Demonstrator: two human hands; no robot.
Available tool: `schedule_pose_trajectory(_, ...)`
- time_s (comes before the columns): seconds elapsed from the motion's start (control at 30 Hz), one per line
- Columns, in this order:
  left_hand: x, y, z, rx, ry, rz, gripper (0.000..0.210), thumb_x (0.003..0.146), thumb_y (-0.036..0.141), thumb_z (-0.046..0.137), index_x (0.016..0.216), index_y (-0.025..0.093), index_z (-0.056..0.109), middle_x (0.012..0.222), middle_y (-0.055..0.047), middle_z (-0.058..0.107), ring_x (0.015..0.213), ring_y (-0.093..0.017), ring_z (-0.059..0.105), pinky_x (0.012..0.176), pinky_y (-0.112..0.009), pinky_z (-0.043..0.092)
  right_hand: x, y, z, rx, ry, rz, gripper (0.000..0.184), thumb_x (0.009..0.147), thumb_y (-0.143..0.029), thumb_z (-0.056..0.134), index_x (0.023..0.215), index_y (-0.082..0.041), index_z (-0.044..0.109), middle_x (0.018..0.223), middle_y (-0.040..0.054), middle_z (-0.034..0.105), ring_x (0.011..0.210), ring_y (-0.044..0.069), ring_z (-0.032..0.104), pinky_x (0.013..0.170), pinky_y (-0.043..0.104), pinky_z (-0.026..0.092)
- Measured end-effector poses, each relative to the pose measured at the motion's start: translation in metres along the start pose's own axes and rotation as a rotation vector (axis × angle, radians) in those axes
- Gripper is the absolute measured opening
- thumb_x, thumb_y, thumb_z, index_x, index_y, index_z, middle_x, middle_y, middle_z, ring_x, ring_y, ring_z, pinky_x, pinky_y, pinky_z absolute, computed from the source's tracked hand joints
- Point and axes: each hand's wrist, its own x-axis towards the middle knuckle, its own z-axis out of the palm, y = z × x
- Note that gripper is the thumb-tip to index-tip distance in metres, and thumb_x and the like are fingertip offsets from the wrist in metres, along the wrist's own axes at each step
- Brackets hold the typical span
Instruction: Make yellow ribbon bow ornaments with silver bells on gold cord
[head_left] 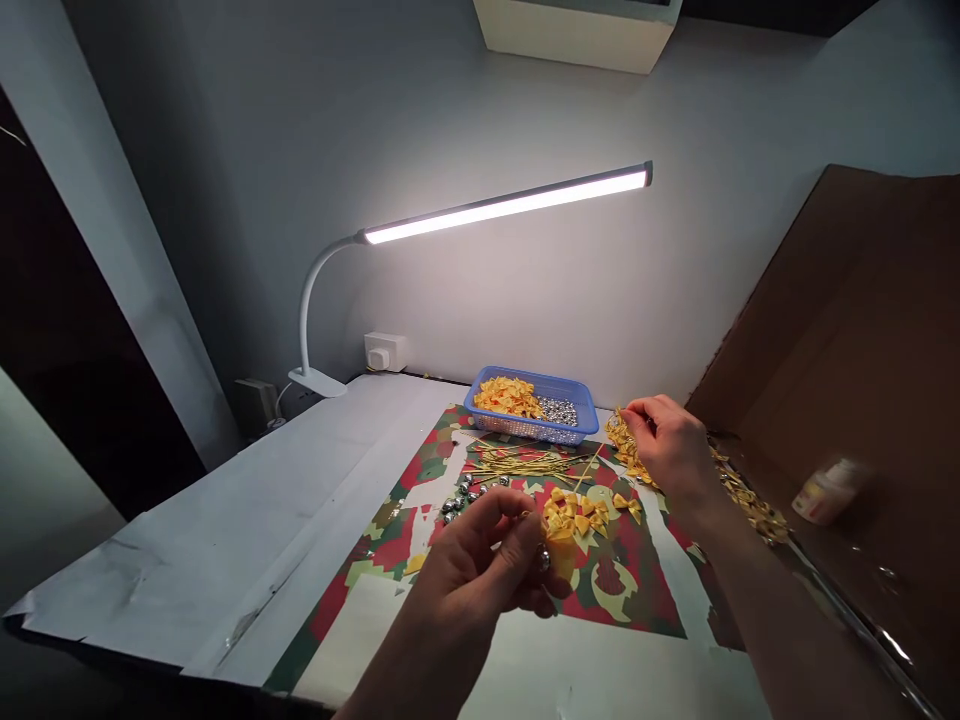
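Observation:
My left hand is closed in a pinch in the lower middle of the head view. A small silver bell shows at its fingers with a bit of yellow ribbon, partly hidden by the thumb. Farther right, my right hand is closed, thumb against forefinger, at a heap of gold bows; what its fingertips hold is hidden. Several loose yellow bows lie beyond my left hand. Behind it are loose silver bells and a bundle of thin gold ties.
A blue basket with yellow bows and small silver bells stands against the wall. The patterned sheet covers part of the white table. A lit lamp hangs over it. At right are a brown board and a white bottle.

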Motion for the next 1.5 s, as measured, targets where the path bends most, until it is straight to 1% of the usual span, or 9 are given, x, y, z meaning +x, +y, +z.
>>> schedule_pose_trajectory(0.2, 0.006, -0.004, 0.003, 0.097, 0.028, 0.103, 0.022, 0.085, 0.041, 0.075, 0.076, 0.021, 0.071, 0.068, 0.002, 0.063, 0.063, -0.013, 0.059, 0.057, -0.021, 0.052, -0.054, -0.085, -0.021, 0.347, -0.394, 0.049, 0.022, 0.097, -0.042, 0.055, 0.094, -0.023, 0.067, 0.073, -0.0027, 0.056, 0.052, 0.010, 0.044, 0.045, 0.022, 0.036)
schedule_pose_trajectory(0.3, 0.004, -0.010, 0.005, 0.174, 0.059, 0.156, 0.017, 0.085, 0.040, 0.074, 0.086, 0.023, 0.072, 0.073, 0.001, 0.065, 0.063, -0.015, 0.060, 0.057, -0.023, 0.053, -0.071, -0.102, -0.020, 0.445, -0.380, 0.067, 0.019, 0.098, -0.030, 0.054, 0.084, -0.021, 0.065, 0.077, -0.0007, 0.056, 0.061, 0.011, 0.048, 0.051, 0.023, 0.037)
schedule_pose_trajectory(0.47, -0.005, -0.029, 0.006, 0.434, 0.457, 0.572, 0.034, 0.066, 0.023, 0.090, 0.091, 0.034, 0.069, 0.093, 0.001, 0.069, 0.085, -0.022, 0.065, 0.074, -0.028, 0.055, -0.078, -0.098, -0.012, 0.497, -0.244, 0.114, 0.020, 0.099, -0.029, 0.055, 0.082, -0.022, 0.062, 0.076, -0.0007, 0.055, 0.063, 0.012, 0.050, 0.052, 0.024, 0.037)
schedule_pose_trajectory(0.57, -0.007, -0.035, 0.005, 0.599, 0.440, 0.653, 0.027, 0.067, 0.013, 0.087, 0.080, 0.033, 0.073, 0.083, 0.001, 0.073, 0.078, -0.022, 0.068, 0.075, -0.029, 0.053, -0.083, -0.099, -0.009, 0.494, -0.190, 0.129, 0.021, 0.099, -0.030, 0.055, 0.080, -0.022, 0.063, 0.073, -0.0003, 0.054, 0.061, 0.012, 0.049, 0.050, 0.025, 0.036)
schedule_pose_trajectory(0.77, -0.005, -0.027, 0.006, 0.546, 0.325, 0.512, 0.014, 0.078, 0.016, 0.078, 0.076, 0.030, 0.077, 0.073, -0.001, 0.076, 0.068, -0.022, 0.066, 0.070, -0.030, 0.051, -0.086, -0.103, -0.005, 0.498, -0.156, 0.076, 0.016, 0.098, -0.024, 0.055, 0.084, -0.022, 0.064, 0.078, 0.0018, 0.058, 0.066, 0.014, 0.054, 0.051, 0.024, 0.040)
schedule_pose_trajectory(0.83, -0.005, -0.024, 0.006, 0.415, 0.196, 0.330, 0.008, 0.083, 0.028, 0.076, 0.075, 0.027, 0.076, 0.064, 0.000, 0.069, 0.062, -0.019, 0.063, 0.063, -0.028, 0.050, -0.082, -0.102, -0.005, 0.471, -0.150, 0.025, 0.015, 0.097, -0.021, 0.055, 0.085, -0.022, 0.064, 0.078, 0.0011, 0.058, 0.065, 0.013, 0.055, 0.051, 0.024, 0.041)
schedule_pose_trajectory(1.0, -0.006, -0.024, 0.004, -0.024, -0.100, -0.113, 0.039, 0.084, 0.053, 0.071, 0.070, 0.016, 0.068, 0.059, 0.002, 0.056, 0.049, -0.010, 0.053, 0.051, -0.022, 0.045, -0.074, -0.101, -0.007, 0.446, -0.202, -0.011, 0.016, 0.097, -0.017, 0.053, 0.086, -0.022, 0.064, 0.079, 0.0007, 0.060, 0.065, 0.012, 0.057, 0.052, 0.023, 0.044)
schedule_pose_trajectory(1.23, -0.011, -0.030, 0.000, -0.026, 0.144, 0.093, 0.043, 0.065, 0.026, 0.093, 0.096, 0.028, 0.063, 0.089, 0.002, 0.073, 0.080, -0.016, 0.066, 0.073, -0.027, 0.058, -0.080, -0.103, -0.007, 0.393, -0.211, 0.018, 0.017, 0.098, -0.023, 0.053, 0.084, -0.022, 0.062, 0.078, 0.0004, 0.058, 0.064, 0.013, 0.055, 0.052, 0.025, 0.040)
schedule_pose_trajectory(1.5, -0.009, -0.023, -0.003, -0.076, 0.065, 0.018, 0.021, 0.077, 0.021, 0.085, 0.090, 0.023, 0.068, 0.076, 0.005, 0.071, 0.071, -0.009, 0.063, 0.069, -0.017, 0.054, -0.087, -0.110, -0.005, 0.390, -0.200, -0.024, 0.015, 0.097, -0.017, 0.053, 0.086, -0.021, 0.062, 0.078, 0.0002, 0.057, 0.061, 0.010, 0.050, 0.049, 0.022, 0.035)
